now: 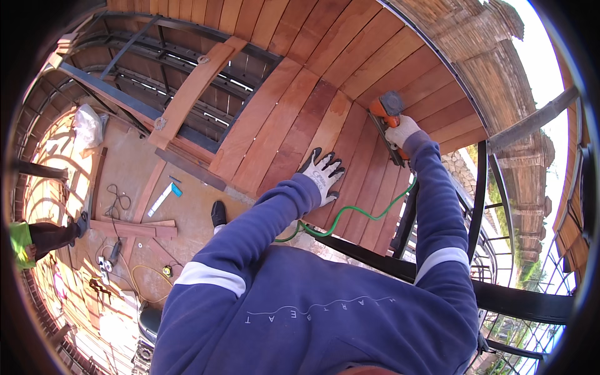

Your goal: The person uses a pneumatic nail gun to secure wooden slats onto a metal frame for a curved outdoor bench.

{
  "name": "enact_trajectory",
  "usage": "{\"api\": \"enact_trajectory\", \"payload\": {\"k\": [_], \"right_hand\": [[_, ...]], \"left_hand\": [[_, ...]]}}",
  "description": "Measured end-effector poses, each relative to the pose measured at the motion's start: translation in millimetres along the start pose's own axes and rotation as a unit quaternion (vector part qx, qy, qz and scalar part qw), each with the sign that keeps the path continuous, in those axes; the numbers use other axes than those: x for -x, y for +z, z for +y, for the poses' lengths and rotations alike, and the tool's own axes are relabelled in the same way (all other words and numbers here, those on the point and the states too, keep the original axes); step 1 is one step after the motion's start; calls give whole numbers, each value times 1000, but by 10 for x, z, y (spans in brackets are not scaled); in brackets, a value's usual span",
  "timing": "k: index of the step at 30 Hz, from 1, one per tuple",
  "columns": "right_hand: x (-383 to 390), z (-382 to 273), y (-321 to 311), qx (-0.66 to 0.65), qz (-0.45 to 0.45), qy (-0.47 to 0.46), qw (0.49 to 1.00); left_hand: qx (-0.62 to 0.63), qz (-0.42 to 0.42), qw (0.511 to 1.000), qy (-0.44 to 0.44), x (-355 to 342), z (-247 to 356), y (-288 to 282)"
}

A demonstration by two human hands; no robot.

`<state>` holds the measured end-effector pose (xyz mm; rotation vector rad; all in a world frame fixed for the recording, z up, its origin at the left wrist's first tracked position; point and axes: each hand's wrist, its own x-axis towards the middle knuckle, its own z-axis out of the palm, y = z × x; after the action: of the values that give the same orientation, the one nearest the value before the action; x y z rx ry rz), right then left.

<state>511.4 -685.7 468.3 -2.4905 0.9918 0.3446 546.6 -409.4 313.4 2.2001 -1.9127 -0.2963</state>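
The head-worn fisheye looks down from nearby.

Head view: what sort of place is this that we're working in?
Most likely an outdoor construction site: wooden planks cover part of a metal frame, the gloved right hand holds an orange power tool, and loose boards lie on the floor to the left.

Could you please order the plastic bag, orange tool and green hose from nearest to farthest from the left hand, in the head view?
1. Green hose, just below the left hand.
2. Orange tool, upper right, in the right hand.
3. Plastic bag, far left.
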Motion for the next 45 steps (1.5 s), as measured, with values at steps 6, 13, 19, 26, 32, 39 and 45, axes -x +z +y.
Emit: {"api": "enact_trajectory", "payload": {"k": [6, 13, 19, 26, 32, 39, 45], "right_hand": [[-190, 62, 13, 27, -2, -2, 1000], [-317, 52, 16, 16, -24, -11, 1000], [-376, 94, 32, 12, -18, -20, 1000], [-448, 121, 33, 28, -19, -5, 999], [-496, 198, 42, 14, -27, -31, 999], [-538, 246, -34, 18, -49, -13, 999], [-520, 267, -39, 29, -55, 8, 998]], "left_hand": [[2, 4, 1000, -3, 28, 20, -10], [16, -3, 1000, -2, 30, 1, -28], [15, -16, 1000, -3, 22, 4, -35], [23, -16, 1000, -3, 16, 1, -28], [26, -12, 1000, -2, 20, -9, -36], [9, -7, 1000, 6, 16, -3, -35], [13, -4, 1000, 4, 28, 12, -25]]}}
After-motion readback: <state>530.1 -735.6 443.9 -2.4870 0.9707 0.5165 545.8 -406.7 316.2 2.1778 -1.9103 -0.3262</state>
